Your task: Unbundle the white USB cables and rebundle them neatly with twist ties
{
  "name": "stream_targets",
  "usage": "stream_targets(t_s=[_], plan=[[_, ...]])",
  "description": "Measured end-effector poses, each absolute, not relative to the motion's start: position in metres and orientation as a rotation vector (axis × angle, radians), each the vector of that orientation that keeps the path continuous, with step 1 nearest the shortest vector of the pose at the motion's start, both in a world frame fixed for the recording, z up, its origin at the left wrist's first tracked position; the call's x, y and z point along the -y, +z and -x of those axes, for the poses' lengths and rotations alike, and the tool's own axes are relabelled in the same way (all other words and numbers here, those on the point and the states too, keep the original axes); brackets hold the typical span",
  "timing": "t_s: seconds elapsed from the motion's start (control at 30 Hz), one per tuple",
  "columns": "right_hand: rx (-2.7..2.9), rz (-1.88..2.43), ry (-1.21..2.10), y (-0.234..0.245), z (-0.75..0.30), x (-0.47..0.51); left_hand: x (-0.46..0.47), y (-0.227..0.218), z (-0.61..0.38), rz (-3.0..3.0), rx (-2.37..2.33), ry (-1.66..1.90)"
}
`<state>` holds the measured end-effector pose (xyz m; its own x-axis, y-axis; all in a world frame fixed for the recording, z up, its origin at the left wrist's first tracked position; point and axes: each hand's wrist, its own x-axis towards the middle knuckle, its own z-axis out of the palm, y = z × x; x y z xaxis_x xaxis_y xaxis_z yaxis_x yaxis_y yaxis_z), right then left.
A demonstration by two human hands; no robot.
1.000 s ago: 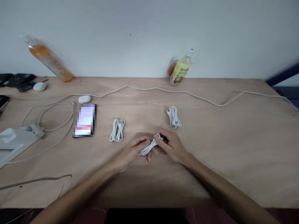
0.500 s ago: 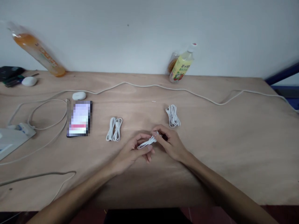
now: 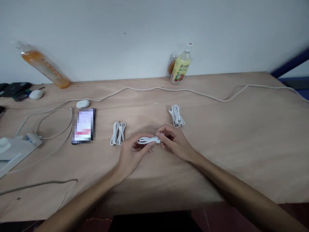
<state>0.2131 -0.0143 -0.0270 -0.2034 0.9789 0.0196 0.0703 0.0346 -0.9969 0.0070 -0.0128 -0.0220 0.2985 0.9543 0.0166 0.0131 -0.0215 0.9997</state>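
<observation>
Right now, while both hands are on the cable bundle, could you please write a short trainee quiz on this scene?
1. True or false: the left hand and right hand touch the same white cable bundle.
2. Which lies just beyond the phone: A, a cap; B, a small white case; C, a bottle?
3. Fill in: the yellow-labelled bottle stands between the long white cord and the ____.
Key: 1, true; 2, B; 3, wall.

The left forearm and right forearm, both bare, slant inward from the lower corners, bringing the hands close together. The left hand curves, its thumb set opposite the fingers, while the right hand pinches between its thumb and bent fingers, knuckles uppermost
</observation>
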Motion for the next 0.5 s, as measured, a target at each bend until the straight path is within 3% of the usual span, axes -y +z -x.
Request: stream_targets(t_s=[0.5], plan=[[1.322,1.101,1.429,-0.0259,-0.2129,0.0193,0.0140,-0.0213,-0.0004,-1.914,-0.954,1.179]])
